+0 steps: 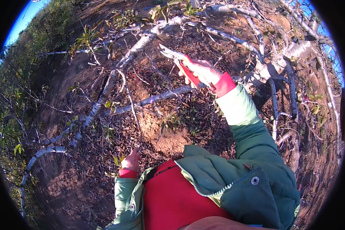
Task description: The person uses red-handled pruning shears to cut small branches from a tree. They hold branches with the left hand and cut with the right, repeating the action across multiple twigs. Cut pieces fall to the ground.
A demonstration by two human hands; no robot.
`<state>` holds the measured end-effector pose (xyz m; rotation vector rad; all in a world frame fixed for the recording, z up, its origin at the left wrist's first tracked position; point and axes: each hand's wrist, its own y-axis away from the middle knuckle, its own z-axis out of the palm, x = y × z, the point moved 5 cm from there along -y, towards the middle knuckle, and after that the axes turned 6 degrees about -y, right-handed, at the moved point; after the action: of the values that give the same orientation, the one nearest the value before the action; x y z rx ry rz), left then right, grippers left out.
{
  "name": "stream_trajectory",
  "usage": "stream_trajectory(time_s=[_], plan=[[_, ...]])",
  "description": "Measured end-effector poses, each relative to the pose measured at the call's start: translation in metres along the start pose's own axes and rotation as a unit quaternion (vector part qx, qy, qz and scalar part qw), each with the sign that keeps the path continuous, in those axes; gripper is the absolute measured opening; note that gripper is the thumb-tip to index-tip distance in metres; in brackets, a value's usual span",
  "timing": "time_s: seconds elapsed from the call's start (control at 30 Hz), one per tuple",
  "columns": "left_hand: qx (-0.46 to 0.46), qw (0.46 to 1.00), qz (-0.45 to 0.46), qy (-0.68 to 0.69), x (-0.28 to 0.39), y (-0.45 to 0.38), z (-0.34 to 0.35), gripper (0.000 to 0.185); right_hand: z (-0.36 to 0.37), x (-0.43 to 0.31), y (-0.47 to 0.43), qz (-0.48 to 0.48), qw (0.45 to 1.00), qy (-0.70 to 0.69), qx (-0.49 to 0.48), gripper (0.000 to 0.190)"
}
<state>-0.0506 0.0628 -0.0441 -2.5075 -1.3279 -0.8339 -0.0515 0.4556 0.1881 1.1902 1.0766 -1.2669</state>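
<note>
My right hand [203, 70] is wrapped around red-handled pruning shears [187, 68], held out in front of me. Their metal blades point up and left, towards a pale-barked branch [138, 46], apart from it in the picture. Lower left, my left hand [131, 160] is closed around the lower end of a thin twig [133, 113]. That twig runs up to the pale branch near its middle. A few green-yellow leaves [118, 161] show beside the left hand. Whether the shears' blades are parted is hard to tell.
A thick limb [161, 97] crosses below the shears. At right stands a pale trunk [264, 70] with several forking branches. Dry leaves [115, 135] cover brown soil. Green bushes [20, 77] line the left, and a curved branch [36, 158] arches at lower left.
</note>
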Motion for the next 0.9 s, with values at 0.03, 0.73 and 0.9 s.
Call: stream_trajectory(time_s=[0.03, 0.73, 0.9], plan=[[0.003, 1.0, -0.004, 0.015, -0.001, 0.001, 0.002, 0.042, -0.01, 0.005, 0.007, 0.024, 0.999, 0.008, 0.032, 0.042], [0.055, 0.998, -0.03, 0.021, 0.014, 0.006, 0.008, 0.033, -0.061, -0.087, 0.056, -0.298, 0.928, -0.178, 0.133, 0.044], [0.074, 0.997, -0.003, 0.033, 0.012, 0.005, 0.007, 0.035, -0.029, -0.11, 0.041, -0.358, 0.903, -0.219, 0.093, 0.043]])
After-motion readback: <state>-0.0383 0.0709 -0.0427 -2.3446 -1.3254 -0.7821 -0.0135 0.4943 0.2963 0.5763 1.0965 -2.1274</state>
